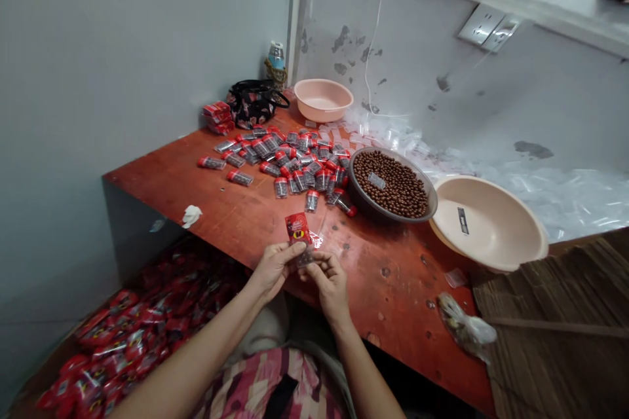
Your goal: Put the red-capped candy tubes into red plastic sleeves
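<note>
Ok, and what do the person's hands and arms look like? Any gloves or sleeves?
No gloves: the left hand and the right hand are both bare. No sleeves show, and no watch or bracelet either. Any small ring would be too tiny to make out here.

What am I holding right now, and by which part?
A red-topped clear packet: left hand and right hand both pinch its lower, clear part.

Bare red tabletop (363, 262) in front of the dark bowl
Left of the dark bowl (393, 184), small filled containers (304, 163) block the way; right of it, a wide pale basin (489, 222) touches its rim.
</note>
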Demonstrator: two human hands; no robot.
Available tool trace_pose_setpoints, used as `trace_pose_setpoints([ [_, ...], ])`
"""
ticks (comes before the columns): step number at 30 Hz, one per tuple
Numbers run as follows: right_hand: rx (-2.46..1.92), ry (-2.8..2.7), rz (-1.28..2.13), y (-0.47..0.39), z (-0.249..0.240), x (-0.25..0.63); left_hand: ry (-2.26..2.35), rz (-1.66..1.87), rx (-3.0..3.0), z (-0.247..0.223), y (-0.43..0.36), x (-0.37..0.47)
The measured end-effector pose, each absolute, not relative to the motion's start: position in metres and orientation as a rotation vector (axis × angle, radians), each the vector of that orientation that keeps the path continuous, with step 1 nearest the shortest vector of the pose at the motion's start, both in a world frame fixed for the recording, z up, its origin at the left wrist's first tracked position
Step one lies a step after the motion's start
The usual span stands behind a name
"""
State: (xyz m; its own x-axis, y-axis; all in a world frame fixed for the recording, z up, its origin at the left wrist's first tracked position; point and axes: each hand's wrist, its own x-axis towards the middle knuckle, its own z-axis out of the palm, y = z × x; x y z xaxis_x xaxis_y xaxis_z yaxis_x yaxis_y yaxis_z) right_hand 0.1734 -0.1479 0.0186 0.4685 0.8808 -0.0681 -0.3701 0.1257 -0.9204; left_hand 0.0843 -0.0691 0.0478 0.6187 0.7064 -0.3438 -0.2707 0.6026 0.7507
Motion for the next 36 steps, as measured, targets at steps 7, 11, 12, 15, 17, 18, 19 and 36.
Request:
trace_pose_setpoints([
  [7, -1.099, -0.565, 1.098, -0.132, 0.025, 0.16, 0.732, 0.777, 0.563, 0.049, -0.093, 0.053],
  [11, -1.122, -0.591, 1.119, -0.134, 0.023, 0.165, 0.923, 1.044, 0.411, 0.043, -0.106, 0.008],
  [12, -1.139, -0.586, 1.097, -0.136, 0.022, 0.169, 1.0, 1.026, 0.445, 0.041, -0.109, 0.0],
  [15, -1.187, -0.575, 1.034, -0.141, 0.02, 0.184, 1.133, 0.846, 0.869, 0.035, -0.109, 0.0],
  [17, -1.206, -0.578, 1.013, -0.144, 0.02, 0.191, 1.094, 0.767, 1.396, 0.032, -0.098, 0.019],
  [18, -1.215, -0.583, 1.008, -0.146, 0.02, 0.193, 1.043, 0.752, 1.691, 0.031, -0.09, 0.032],
  [19, -1.225, -0.59, 1.002, -0.147, 0.02, 0.195, 1.002, 0.74, 1.943, 0.029, -0.082, 0.045],
  [36, -1.24, -0.588, 0.936, -0.126, 0.009, 0.207, 0.871, 0.798, 2.499, 0.006, -0.06, 0.082],
])
